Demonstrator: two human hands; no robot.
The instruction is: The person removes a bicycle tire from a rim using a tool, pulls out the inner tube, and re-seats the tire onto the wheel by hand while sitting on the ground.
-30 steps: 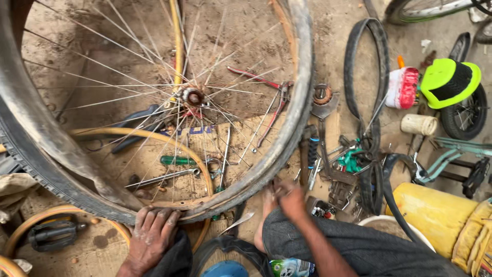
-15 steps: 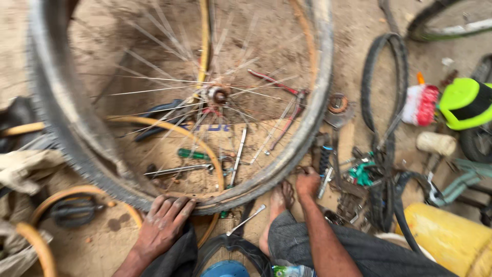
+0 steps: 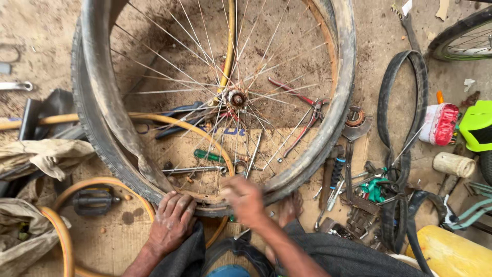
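Observation:
A spoked bicycle wheel with a worn black tyre (image 3: 102, 138) stands upright before me, its hub (image 3: 237, 97) in the middle. My left hand (image 3: 171, 220) presses flat on the tyre's lower edge, fingers spread over the rubber. Blurred with motion, my right hand (image 3: 245, 201) sits at the rim's bottom right beside it; what it grips cannot be made out. Behind the spokes lie red-handled pliers (image 3: 302, 110), a green-handled screwdriver (image 3: 207, 155) and a metal wrench (image 3: 197, 169) on cardboard.
Loose tools (image 3: 348, 174) lie scattered at the right, with a black tyre strip (image 3: 394, 123), a red-and-white container (image 3: 439, 124), a yellow jerrycan (image 3: 451, 254) and another wheel (image 3: 461, 36). Yellow tubing (image 3: 61, 225), a pedal (image 3: 95, 201) and rags (image 3: 43, 154) lie left.
The wheel has shifted right in view as my head moved. My right hand came in from the tools at the right to the rim's bottom. My left hand stays on the tyre.

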